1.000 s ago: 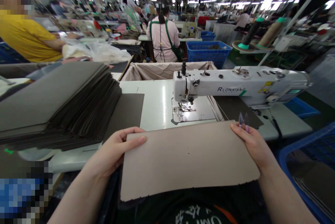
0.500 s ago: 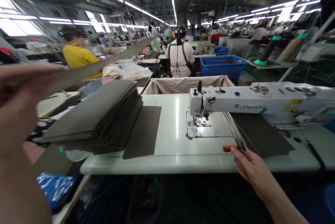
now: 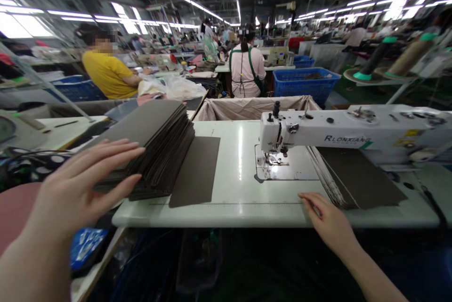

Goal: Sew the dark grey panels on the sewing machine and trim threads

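Factory desk (image 3: 233, 208) carries a dark sheet stack (image 3: 155, 142) just right of the left hand (image 3: 76, 189), its fingers (image 3: 120, 147) spread and empty, while the right hand (image 3: 326, 222) seems to touch another pile (image 3: 356, 179).

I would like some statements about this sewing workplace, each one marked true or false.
1. The left hand is spread open near the tall stack of dark sheets. True.
2. The right hand holds a beige sheet up in the air. False: it rests low at the table edge, beside the smaller dark pile.
3. The sewing machine is white. True.
4. A single dark sheet lies flat on the table next to the tall stack. True.
5. The crate behind the machine is red. False: it is blue.
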The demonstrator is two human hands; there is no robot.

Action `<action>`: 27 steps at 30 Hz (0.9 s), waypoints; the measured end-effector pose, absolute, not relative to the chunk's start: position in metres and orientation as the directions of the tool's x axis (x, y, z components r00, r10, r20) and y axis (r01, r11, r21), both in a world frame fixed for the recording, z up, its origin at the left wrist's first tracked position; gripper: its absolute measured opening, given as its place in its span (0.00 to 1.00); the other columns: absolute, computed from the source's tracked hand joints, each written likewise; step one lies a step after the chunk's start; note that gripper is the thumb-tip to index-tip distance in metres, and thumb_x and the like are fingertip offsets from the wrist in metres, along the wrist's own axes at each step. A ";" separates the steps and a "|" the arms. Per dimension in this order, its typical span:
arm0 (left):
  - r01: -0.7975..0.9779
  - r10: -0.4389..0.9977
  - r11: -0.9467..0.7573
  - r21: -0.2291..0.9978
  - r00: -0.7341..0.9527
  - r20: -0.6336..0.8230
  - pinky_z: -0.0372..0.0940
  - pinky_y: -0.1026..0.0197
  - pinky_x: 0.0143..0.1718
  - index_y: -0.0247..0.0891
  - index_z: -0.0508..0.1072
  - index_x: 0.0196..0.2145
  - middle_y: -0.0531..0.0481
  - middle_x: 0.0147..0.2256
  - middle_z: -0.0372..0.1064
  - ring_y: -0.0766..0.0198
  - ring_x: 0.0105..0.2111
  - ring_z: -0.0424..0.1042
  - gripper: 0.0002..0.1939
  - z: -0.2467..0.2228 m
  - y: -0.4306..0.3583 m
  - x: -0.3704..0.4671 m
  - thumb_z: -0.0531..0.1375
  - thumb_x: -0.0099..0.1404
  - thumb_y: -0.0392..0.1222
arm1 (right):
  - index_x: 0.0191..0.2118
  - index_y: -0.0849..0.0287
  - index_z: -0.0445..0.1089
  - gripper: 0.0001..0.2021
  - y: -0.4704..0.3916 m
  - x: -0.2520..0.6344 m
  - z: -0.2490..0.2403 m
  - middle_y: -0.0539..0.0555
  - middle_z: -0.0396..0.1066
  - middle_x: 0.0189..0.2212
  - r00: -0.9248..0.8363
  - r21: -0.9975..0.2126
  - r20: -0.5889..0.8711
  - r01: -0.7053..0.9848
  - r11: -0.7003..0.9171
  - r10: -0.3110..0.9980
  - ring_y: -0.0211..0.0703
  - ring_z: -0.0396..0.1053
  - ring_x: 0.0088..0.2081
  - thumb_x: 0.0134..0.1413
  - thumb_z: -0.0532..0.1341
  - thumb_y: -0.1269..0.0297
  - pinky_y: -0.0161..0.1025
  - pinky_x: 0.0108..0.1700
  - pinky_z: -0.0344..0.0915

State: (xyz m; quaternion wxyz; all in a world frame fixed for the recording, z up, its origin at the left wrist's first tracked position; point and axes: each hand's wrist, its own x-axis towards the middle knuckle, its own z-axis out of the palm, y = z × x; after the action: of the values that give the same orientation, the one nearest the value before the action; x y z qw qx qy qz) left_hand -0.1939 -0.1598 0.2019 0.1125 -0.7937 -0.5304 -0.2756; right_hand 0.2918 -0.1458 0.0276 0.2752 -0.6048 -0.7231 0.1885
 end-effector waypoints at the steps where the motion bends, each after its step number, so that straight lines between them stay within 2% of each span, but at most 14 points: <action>1: 0.878 0.792 -0.464 0.121 0.350 0.500 0.52 0.42 0.66 0.61 0.60 0.61 0.68 0.63 0.55 0.50 0.61 0.60 0.28 0.193 -0.160 -0.177 0.59 0.64 0.45 | 0.52 0.48 0.69 0.14 -0.146 0.293 0.019 0.48 0.69 0.53 -0.122 -0.532 0.177 0.823 0.199 0.977 0.47 0.70 0.50 0.65 0.52 0.57 0.41 0.48 0.67; 3: 0.802 0.779 -0.586 0.111 0.521 0.348 0.55 0.46 0.65 0.55 0.56 0.64 0.60 0.63 0.56 0.53 0.62 0.59 0.30 0.161 -0.153 -0.148 0.59 0.65 0.46 | 0.54 0.47 0.67 0.15 -0.149 0.296 0.006 0.47 0.66 0.56 -0.139 -0.410 0.186 0.889 0.205 0.973 0.47 0.70 0.50 0.65 0.52 0.59 0.41 0.44 0.68; 5: 0.803 0.790 -0.594 0.046 0.571 0.223 0.50 0.44 0.66 0.49 0.55 0.65 0.52 0.66 0.51 0.50 0.65 0.52 0.33 0.115 -0.141 -0.133 0.58 0.66 0.53 | 0.54 0.48 0.67 0.15 -0.154 0.298 -0.002 0.48 0.68 0.54 -0.164 -0.352 0.201 0.908 0.228 0.966 0.47 0.71 0.48 0.65 0.53 0.59 0.40 0.41 0.68; 7: 0.854 0.835 -0.520 0.006 0.506 0.217 0.47 0.40 0.66 0.40 0.53 0.66 0.43 0.67 0.47 0.47 0.67 0.45 0.37 0.068 -0.129 -0.129 0.56 0.66 0.59 | 0.46 0.51 0.70 0.12 -0.160 0.302 -0.004 0.50 0.73 0.45 -0.183 -0.352 0.214 0.902 0.251 0.960 0.45 0.73 0.40 0.65 0.53 0.57 0.39 0.36 0.66; 10: 0.892 0.882 -0.451 0.027 0.440 0.170 0.45 0.39 0.66 0.36 0.51 0.67 0.39 0.66 0.48 0.48 0.67 0.46 0.37 0.020 -0.125 -0.124 0.53 0.68 0.59 | 0.32 0.55 0.69 0.15 -0.165 0.307 0.001 0.50 0.71 0.29 -0.171 -0.407 0.234 0.877 0.256 0.957 0.41 0.69 0.29 0.65 0.53 0.54 0.38 0.31 0.63; 12: 0.874 0.875 -0.480 0.081 0.469 0.121 0.45 0.40 0.66 0.38 0.48 0.68 0.41 0.66 0.48 0.51 0.66 0.48 0.36 0.009 -0.132 -0.110 0.52 0.69 0.57 | 0.34 0.56 0.69 0.14 -0.165 0.309 0.004 0.51 0.72 0.31 -0.139 -0.441 0.269 0.862 0.250 0.953 0.42 0.70 0.32 0.66 0.53 0.55 0.37 0.34 0.63; 15: 0.798 0.814 -0.579 0.167 0.579 0.057 0.45 0.44 0.67 0.44 0.45 0.68 0.47 0.67 0.47 0.56 0.66 0.49 0.32 0.009 -0.143 -0.076 0.50 0.72 0.54 | 0.49 0.53 0.69 0.12 -0.162 0.307 0.005 0.53 0.71 0.48 -0.112 -0.438 0.305 0.866 0.243 0.946 0.44 0.71 0.43 0.66 0.53 0.58 0.37 0.41 0.65; 17: 0.761 0.783 -0.616 0.203 0.619 0.056 0.44 0.45 0.68 0.47 0.47 0.68 0.50 0.67 0.48 0.59 0.66 0.49 0.29 0.010 -0.142 -0.056 0.48 0.73 0.51 | 0.53 0.53 0.68 0.14 -0.160 0.305 0.004 0.54 0.68 0.53 -0.138 -0.420 0.294 0.870 0.257 0.946 0.45 0.70 0.46 0.66 0.53 0.59 0.37 0.42 0.65; 18: 0.768 0.793 -0.606 0.210 0.605 0.074 0.44 0.46 0.68 0.47 0.48 0.67 0.50 0.67 0.47 0.58 0.66 0.48 0.28 0.008 -0.137 -0.048 0.48 0.73 0.50 | 0.51 0.54 0.69 0.13 -0.159 0.304 0.004 0.54 0.70 0.50 -0.159 -0.417 0.280 0.868 0.269 0.947 0.45 0.71 0.44 0.66 0.52 0.60 0.37 0.40 0.64; 20: 0.816 0.843 -0.538 0.212 0.522 0.130 0.45 0.44 0.67 0.44 0.48 0.68 0.47 0.68 0.43 0.54 0.67 0.44 0.29 0.003 -0.122 -0.040 0.49 0.72 0.51 | 0.39 0.57 0.71 0.12 -0.159 0.304 0.004 0.55 0.73 0.38 -0.187 -0.431 0.254 0.857 0.284 0.949 0.42 0.70 0.35 0.66 0.52 0.59 0.36 0.36 0.62; 22: 0.854 0.879 -0.475 0.212 0.450 0.159 0.46 0.41 0.66 0.40 0.46 0.68 0.42 0.68 0.41 0.50 0.68 0.41 0.34 -0.003 -0.104 -0.035 0.50 0.71 0.55 | 0.28 0.58 0.66 0.16 -0.159 0.305 0.005 0.52 0.68 0.27 -0.194 -0.451 0.233 0.847 0.282 0.953 0.39 0.65 0.28 0.66 0.52 0.58 0.35 0.32 0.59; 24: 0.848 0.874 -0.485 0.213 0.464 0.144 0.46 0.41 0.66 0.40 0.44 0.68 0.41 0.68 0.40 0.49 0.68 0.41 0.36 -0.005 -0.090 -0.029 0.50 0.70 0.56 | 0.25 0.58 0.62 0.18 -0.157 0.308 0.007 0.51 0.64 0.24 -0.192 -0.465 0.221 0.841 0.277 0.956 0.37 0.62 0.26 0.67 0.51 0.58 0.34 0.31 0.57; 27: 0.817 0.847 -0.531 0.224 0.517 0.122 0.44 0.42 0.67 0.42 0.40 0.69 0.43 0.68 0.41 0.51 0.67 0.42 0.36 -0.004 -0.081 -0.017 0.49 0.71 0.56 | 0.26 0.58 0.62 0.17 -0.154 0.309 0.010 0.51 0.63 0.25 -0.203 -0.483 0.206 0.829 0.280 0.957 0.37 0.62 0.27 0.67 0.51 0.59 0.34 0.31 0.57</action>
State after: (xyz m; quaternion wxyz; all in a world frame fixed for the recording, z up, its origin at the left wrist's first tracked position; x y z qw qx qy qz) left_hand -0.0165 -0.0806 -0.0037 -0.0691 -0.8682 -0.4793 -0.1085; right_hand 0.3088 -0.1540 0.0098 0.2377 -0.5847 -0.7639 0.1344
